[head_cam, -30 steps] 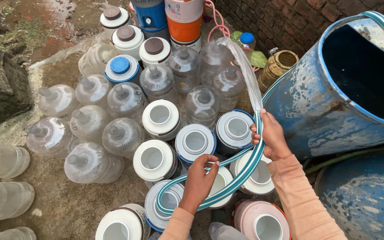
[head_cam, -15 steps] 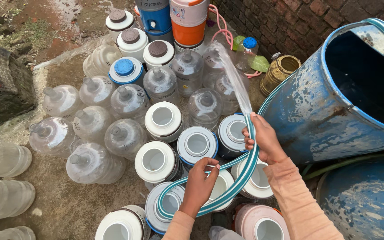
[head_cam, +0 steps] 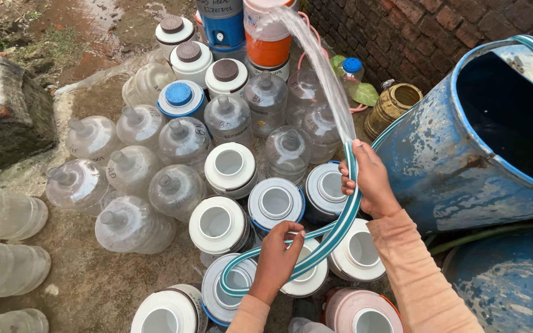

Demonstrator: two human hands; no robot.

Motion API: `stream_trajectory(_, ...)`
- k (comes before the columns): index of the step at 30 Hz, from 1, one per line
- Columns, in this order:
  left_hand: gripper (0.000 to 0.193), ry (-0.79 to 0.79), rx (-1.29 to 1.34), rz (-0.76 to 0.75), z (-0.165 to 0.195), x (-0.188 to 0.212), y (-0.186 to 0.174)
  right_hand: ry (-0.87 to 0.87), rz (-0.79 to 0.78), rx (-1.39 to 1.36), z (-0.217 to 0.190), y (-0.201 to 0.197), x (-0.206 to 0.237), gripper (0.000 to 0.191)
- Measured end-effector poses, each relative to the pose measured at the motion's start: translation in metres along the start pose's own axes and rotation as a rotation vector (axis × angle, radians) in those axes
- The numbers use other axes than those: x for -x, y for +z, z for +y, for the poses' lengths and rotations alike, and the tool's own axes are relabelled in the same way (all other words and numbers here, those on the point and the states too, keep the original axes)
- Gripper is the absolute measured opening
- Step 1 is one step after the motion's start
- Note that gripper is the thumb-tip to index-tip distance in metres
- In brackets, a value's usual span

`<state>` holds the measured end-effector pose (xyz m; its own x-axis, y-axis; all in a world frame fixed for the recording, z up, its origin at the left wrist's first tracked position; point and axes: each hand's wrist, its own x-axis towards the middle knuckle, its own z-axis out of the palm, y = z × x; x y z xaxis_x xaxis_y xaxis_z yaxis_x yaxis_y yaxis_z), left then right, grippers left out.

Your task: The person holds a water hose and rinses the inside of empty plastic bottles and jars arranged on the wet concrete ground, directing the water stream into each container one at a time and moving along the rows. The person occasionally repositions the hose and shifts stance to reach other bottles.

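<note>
My right hand (head_cam: 371, 179) grips a green-and-white striped hose (head_cam: 334, 237) near its mouth, and water (head_cam: 316, 68) sprays up and away over the containers. My left hand (head_cam: 277, 259) holds the same hose lower down, where it bends in a loop above open white-topped insulated jugs (head_cam: 276, 202). Both sleeves are peach coloured. The hose end sits just above a blue-rimmed jug (head_cam: 323, 188).
Several clear large water bottles (head_cam: 134, 169) stand on the concrete at left, more lie at the far left edge. A big blue drum (head_cam: 458, 154) stands at right, another below it. Capped jugs, an orange cooler (head_cam: 266, 37), a brass pot (head_cam: 393, 105) and a brick wall are behind.
My right hand has tilted the hose mouth upward, so the water jet now arcs higher and farther toward the back containers. The view has shifted slightly.
</note>
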<state>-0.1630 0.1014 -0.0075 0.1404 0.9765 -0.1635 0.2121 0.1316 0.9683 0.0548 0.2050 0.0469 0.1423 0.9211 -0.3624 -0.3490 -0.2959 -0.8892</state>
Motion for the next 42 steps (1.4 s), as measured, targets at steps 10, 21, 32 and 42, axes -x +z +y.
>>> stream_trajectory(10,0.021,-0.028,0.017,0.0,0.002,0.002,-0.001,0.094,0.097,-0.053,0.019,-0.021,0.001,0.026)
stream_trajectory(21,0.022,-0.021,0.016,-0.014,-0.003,0.004,0.003,0.105,0.179,-0.089,0.038,-0.059,-0.001,0.025)
stream_trajectory(32,0.023,-0.046,0.021,-0.012,-0.009,0.007,0.007,0.107,0.172,-0.093,0.04,-0.071,-0.005,0.026)
stream_trajectory(42,0.024,-0.052,0.021,-0.003,-0.015,0.008,0.008,0.119,0.188,-0.069,0.038,-0.07,-0.003,0.026)
